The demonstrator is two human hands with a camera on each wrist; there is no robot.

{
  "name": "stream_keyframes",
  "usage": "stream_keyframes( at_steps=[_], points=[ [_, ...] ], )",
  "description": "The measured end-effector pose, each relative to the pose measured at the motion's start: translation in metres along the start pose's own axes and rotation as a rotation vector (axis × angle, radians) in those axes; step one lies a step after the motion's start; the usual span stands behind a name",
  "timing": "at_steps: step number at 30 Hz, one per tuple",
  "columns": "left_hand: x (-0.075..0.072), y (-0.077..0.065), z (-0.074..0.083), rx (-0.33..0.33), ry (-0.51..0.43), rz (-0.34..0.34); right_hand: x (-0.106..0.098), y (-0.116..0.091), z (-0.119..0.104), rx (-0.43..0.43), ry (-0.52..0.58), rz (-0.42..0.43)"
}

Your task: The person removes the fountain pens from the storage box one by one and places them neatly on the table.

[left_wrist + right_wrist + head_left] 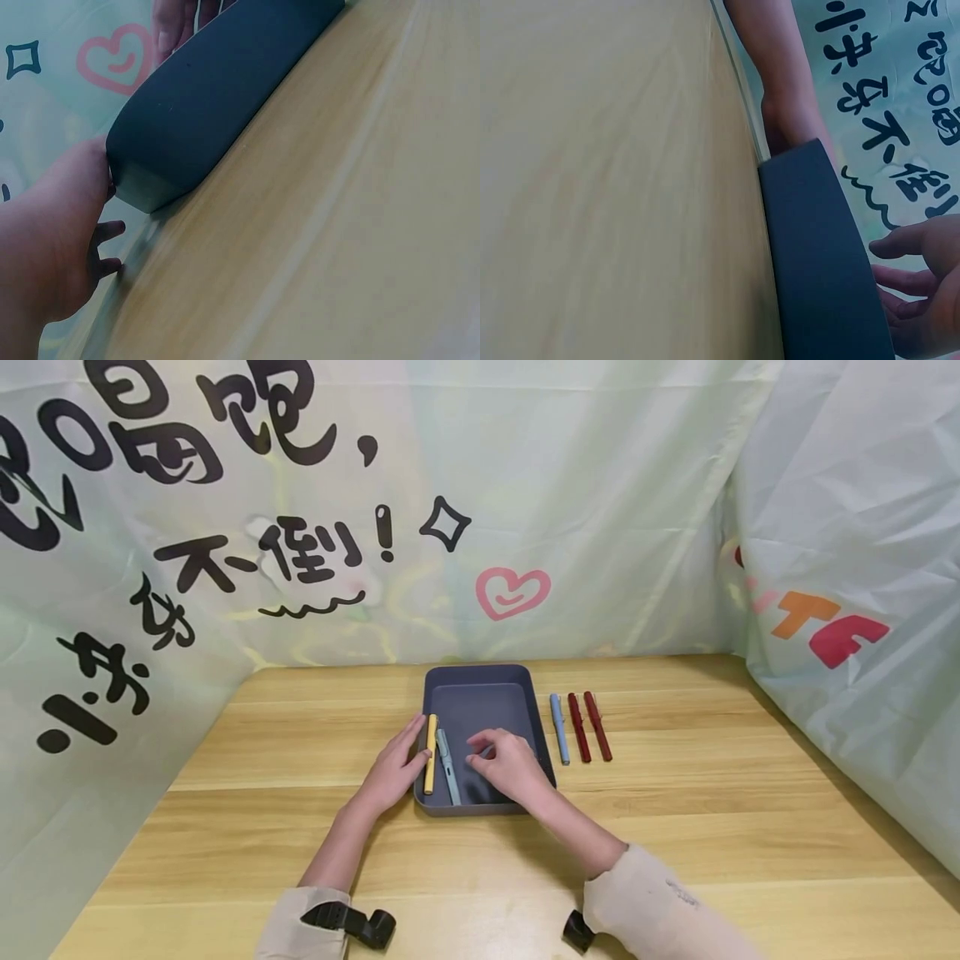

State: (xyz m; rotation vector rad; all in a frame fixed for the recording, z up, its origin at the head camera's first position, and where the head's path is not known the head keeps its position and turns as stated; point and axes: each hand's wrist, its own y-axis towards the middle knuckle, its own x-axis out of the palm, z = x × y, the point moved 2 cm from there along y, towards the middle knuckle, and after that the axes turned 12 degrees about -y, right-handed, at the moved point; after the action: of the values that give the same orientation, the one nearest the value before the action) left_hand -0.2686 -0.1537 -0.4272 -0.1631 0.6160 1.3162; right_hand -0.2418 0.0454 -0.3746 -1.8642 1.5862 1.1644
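Note:
A dark blue-grey rectangular tray (480, 689) lies on the table. Along its left wall lean a yellow pen (431, 777) and, beside it, a grey-blue pen (450, 772). My left hand (393, 768) grips the tray's left side, thumb over the rim by the yellow pen and fingers outside the wall. In the left wrist view that hand (56, 232) is at the tray's corner. Over the tray's inside hovers my right hand (510, 764), its fingers loosely bent, thumb and forefinger apart, nothing between them. The right wrist view has this hand (922, 292) above the tray wall.
Right of the tray, a light blue pen (559, 731) and two dark red pens, a nearer one (579, 728) and an outer one (597, 727), lie side by side on the wooden table (697, 760). Printed cloth (615, 510) hangs behind and at both sides.

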Motion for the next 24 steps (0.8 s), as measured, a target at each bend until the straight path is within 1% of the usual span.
stream_keyframes(
  at_steps=[9,13,18,24],
  points=[
    [0.001,0.002,0.000,0.001,0.000,-0.009,0.014,0.004,-0.007,-0.020,0.010,-0.050],
    [0.001,0.001,0.000,0.010,0.000,-0.012,0.019,0.005,-0.007,-0.025,0.026,-0.067],
    [0.000,0.001,0.000,0.008,0.002,-0.005,0.025,0.009,-0.006,-0.037,0.008,-0.096],
    [0.000,0.002,-0.001,-0.004,0.002,-0.009,0.031,0.012,-0.005,-0.071,-0.010,-0.163]
  ],
)
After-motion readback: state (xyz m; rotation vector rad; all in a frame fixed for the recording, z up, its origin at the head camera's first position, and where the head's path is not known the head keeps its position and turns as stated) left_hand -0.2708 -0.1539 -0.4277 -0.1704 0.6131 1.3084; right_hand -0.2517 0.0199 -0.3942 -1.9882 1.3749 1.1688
